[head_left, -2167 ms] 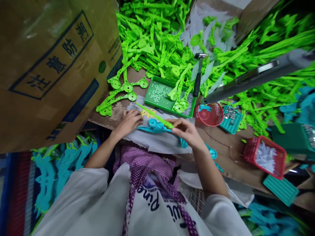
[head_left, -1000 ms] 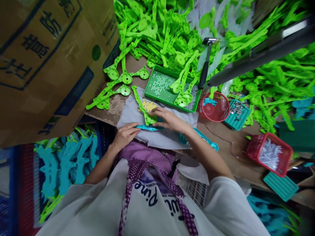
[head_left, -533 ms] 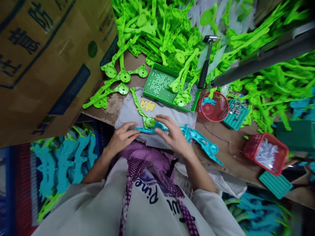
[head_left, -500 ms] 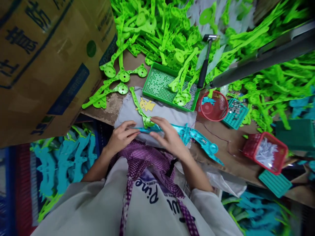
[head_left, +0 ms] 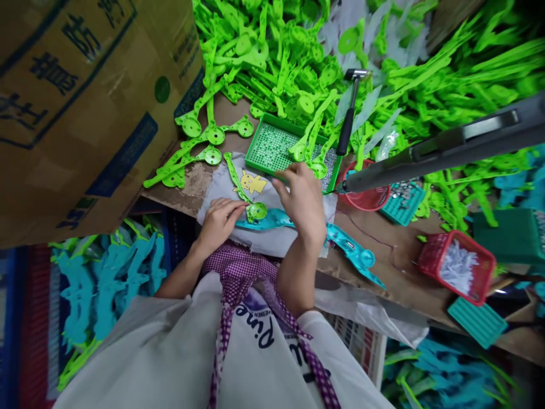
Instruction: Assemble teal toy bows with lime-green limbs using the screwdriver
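Note:
On a grey cloth [head_left: 272, 244] lies a lime-green plastic arm [head_left: 256, 211] with a round cupped end, resting against a turquoise plastic part [head_left: 272, 220]. My left hand [head_left: 221, 220] has its thumb and fingertips closed at the edge of the green arm's round end. My right hand [head_left: 301, 199] is raised over the cloth, near the front rim of a green perforated tray [head_left: 272, 149]. Its fingers are curled together; whatever they may hold is too small to see. The tray contains small metal pieces and a few green arms.
A dark inline power screwdriver [head_left: 426, 152] slants in from the right, above a red basket [head_left: 368, 199]. A hammer [head_left: 351, 108] leans on heaped green parts [head_left: 264, 51]. A big carton [head_left: 93, 113] stands at left. Another red basket [head_left: 455, 267] holds white pieces.
My right hand has lifted off the turquoise part and moved up and right towards the tray. My left hand has shifted slightly right, to the green arm. The screwdriver appears lower and further left.

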